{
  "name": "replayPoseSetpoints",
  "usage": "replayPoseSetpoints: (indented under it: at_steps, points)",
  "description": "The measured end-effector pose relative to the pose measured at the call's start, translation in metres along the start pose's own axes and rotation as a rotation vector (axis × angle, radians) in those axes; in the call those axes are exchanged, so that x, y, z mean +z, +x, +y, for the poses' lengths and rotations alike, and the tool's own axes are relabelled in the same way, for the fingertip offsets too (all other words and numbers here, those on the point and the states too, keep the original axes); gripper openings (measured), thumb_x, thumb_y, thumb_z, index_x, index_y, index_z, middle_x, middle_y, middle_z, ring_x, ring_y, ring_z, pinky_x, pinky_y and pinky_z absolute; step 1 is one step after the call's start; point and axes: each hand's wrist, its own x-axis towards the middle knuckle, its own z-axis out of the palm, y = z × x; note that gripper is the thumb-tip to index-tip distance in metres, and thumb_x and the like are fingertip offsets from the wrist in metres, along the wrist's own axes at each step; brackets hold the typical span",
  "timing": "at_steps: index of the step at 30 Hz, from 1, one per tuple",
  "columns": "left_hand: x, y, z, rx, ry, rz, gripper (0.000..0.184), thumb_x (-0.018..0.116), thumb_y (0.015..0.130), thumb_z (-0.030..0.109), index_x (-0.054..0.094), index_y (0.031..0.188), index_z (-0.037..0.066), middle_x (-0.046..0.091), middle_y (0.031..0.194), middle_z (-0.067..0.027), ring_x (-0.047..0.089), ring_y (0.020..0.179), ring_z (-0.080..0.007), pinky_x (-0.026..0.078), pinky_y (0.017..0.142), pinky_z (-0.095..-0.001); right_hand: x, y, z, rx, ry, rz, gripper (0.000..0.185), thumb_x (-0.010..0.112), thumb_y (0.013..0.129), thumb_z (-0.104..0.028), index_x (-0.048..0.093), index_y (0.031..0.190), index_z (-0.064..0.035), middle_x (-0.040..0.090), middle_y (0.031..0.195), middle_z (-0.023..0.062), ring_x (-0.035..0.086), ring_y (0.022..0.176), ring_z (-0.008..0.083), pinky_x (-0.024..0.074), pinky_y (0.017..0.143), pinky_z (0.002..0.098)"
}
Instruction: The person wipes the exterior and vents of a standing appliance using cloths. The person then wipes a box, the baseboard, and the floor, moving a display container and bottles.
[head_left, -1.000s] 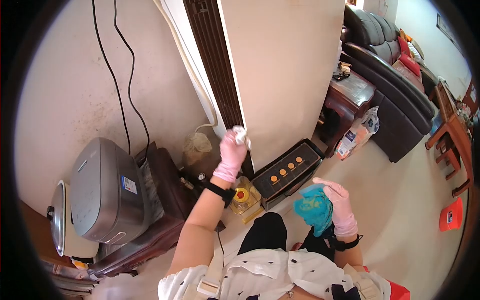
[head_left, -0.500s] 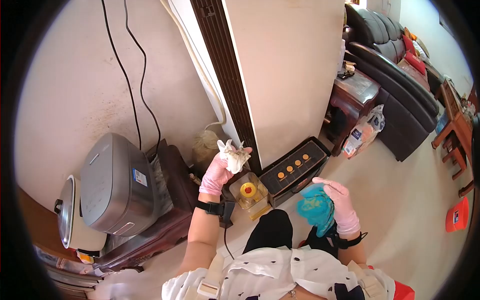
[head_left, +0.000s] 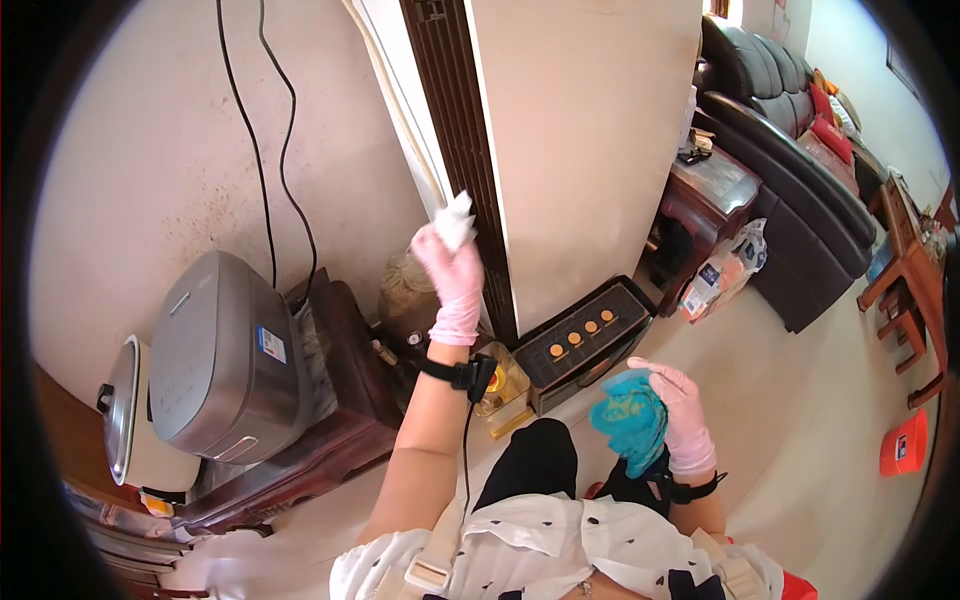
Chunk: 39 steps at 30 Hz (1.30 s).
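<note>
My left hand, in a pink glove, is closed on a crumpled white tissue. The tissue is somewhat blurred and lies over the left side of the dark brown grooved trim; whether it presses on it I cannot tell. Lower down at the right, my right hand, also gloved in pink, grips a bunched turquoise cloth in front of my knees. A cream cable runs down the white strip beside the trim.
A grey rice cooker stands on a dark wooden cabinet at the left. Below the wall corner sit a black box with orange knobs and a clear container. A plastic bag, black sofa and red bin are at the right.
My left hand has risen with the white tissue, from just above the clear container to higher along the trim. The right hand and turquoise cloth have barely moved.
</note>
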Motion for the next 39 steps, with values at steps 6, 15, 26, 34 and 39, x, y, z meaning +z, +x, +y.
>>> replayPoseSetpoints:
  at_steps: [6,15,26,34,39]
  points:
    - [0.012,-0.018,-0.011,-0.326,-0.843,-0.244,0.047,0.060,0.087,0.008,0.044,0.131,0.000,0.045,0.116,-0.0062,0.047,0.103,-0.0145,0.039,0.092,-0.0270,-0.018,-0.002,0.013,-0.052,-0.068,0.018,0.027,0.048,0.093,-0.006,0.060,0.115,0.0053,0.064,0.110,0.0109,0.060,0.097,0.0151,0.0476,0.088,0.0273]
    - [0.029,-0.008,-0.021,-0.195,-0.319,-0.002,0.005,0.065,0.082,0.000,0.062,0.079,0.002,0.062,0.076,-0.0084,0.059,0.070,-0.0163,0.048,0.065,-0.0287,-0.024,-0.004,0.014,0.001,-0.038,0.069,0.027,0.046,0.092,-0.003,0.060,0.114,0.0050,0.064,0.109,0.0109,0.061,0.095,0.0153,0.0485,0.087,0.0270]
    - [0.032,0.045,0.012,0.179,-0.204,0.145,0.004,0.065,0.085,0.003,0.062,0.085,0.002,0.059,0.079,-0.0024,0.055,0.069,-0.0089,0.046,0.062,-0.0228,-0.008,0.005,-0.005,-0.088,-0.061,-0.002,0.028,0.048,0.092,-0.007,0.060,0.115,0.0057,0.065,0.104,0.0114,0.063,0.090,0.0156,0.0496,0.083,0.0266]
    - [0.025,0.023,-0.012,-0.380,-0.708,0.016,0.008,0.063,0.080,-0.005,0.061,0.084,0.001,0.061,0.080,-0.0085,0.061,0.074,-0.0172,0.050,0.070,-0.0277,-0.007,0.004,0.005,-0.067,-0.047,-0.029,0.028,0.049,0.091,-0.007,0.060,0.114,0.0051,0.066,0.103,0.0114,0.062,0.090,0.0156,0.0496,0.084,0.0271]
    - [0.026,0.031,0.012,0.051,-0.078,0.085,0.002,0.062,0.083,0.001,0.060,0.082,0.002,0.059,0.079,-0.0145,0.059,0.071,-0.0305,0.049,0.068,-0.0344,-0.001,0.007,-0.007,-0.054,-0.051,0.000,0.028,0.050,0.091,-0.007,0.061,0.114,0.0050,0.066,0.103,0.0113,0.062,0.091,0.0157,0.0493,0.085,0.0270]
